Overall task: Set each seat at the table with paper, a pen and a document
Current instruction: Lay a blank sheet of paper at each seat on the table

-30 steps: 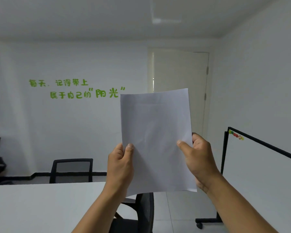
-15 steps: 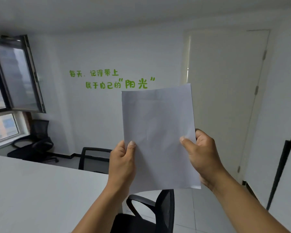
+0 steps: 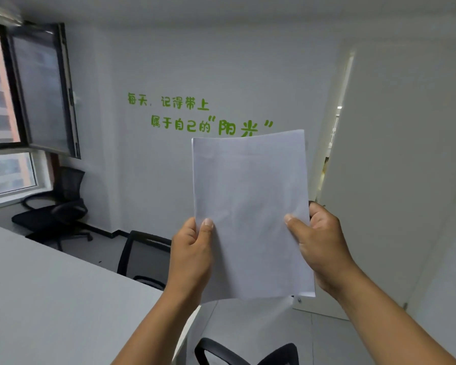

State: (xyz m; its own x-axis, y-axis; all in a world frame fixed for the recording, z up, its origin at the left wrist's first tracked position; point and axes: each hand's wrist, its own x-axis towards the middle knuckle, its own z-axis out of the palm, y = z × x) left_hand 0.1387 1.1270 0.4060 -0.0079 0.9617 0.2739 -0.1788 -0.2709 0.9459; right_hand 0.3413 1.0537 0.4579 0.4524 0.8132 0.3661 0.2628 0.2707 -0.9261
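The big white table (image 3: 50,299) lies at eight o'clock, so bring the paper (image 3: 250,214), held up at the middle, down flat by a seat there, while the left hand (image 3: 191,255) and right hand (image 3: 320,246) each pinch an edge.

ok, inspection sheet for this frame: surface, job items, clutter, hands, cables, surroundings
Surface: white table at lower left; nothing lies on the part in view.
Job's things: white paper held upright in the air, off the table; no pen or document seen.
Clutter: nothing seen.
Hands: left hand grips the paper's left edge, right hand its right edge, thumbs on the near face.
Cables: nothing seen.
Surroundings: black chair at the table's far side, another black chair under the open window, green wall lettering, door ajar on the right.
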